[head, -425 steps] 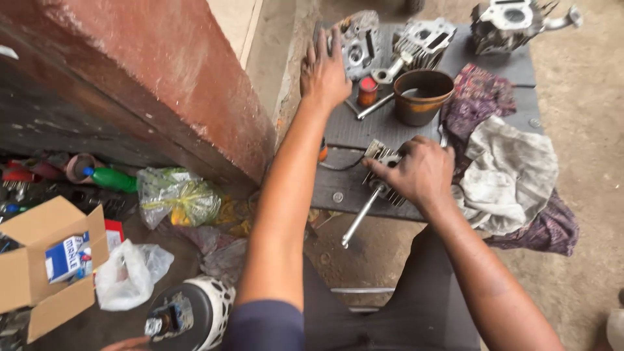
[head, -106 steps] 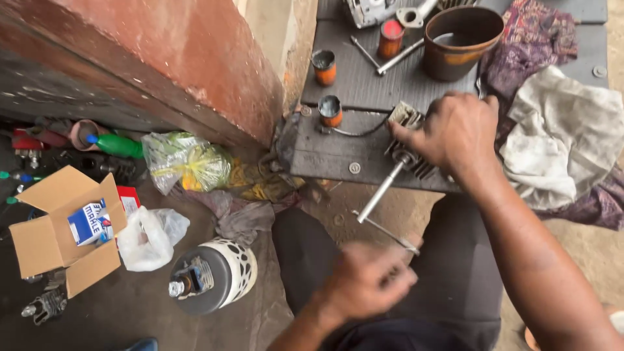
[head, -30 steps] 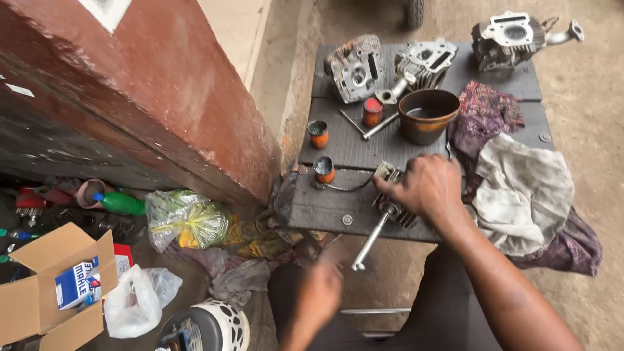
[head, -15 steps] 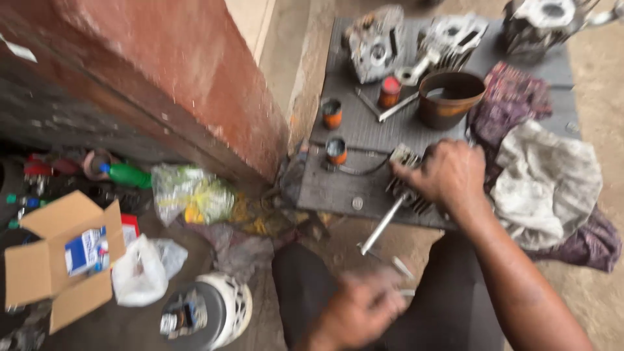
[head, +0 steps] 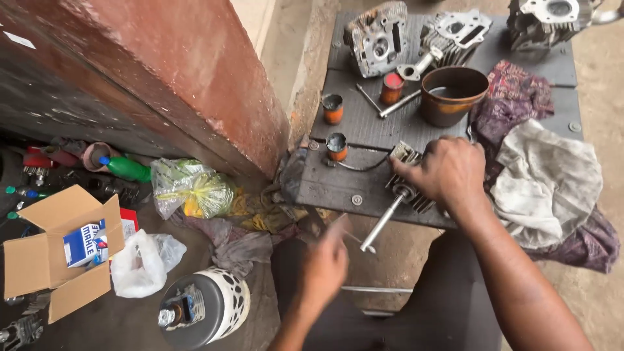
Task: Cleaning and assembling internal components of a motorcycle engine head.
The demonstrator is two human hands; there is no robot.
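While the right hand presses down on a finned cylinder head at the near edge of the table, a metal rod juts from it over that edge, so the work looks mid-way. The left hand hovers blurred below that edge; I cannot tell whether it grips anything. Other engine parts wait along the far edge. A brown bowl holds dark liquid; three small orange pots stand near the left edge, contents unclear.
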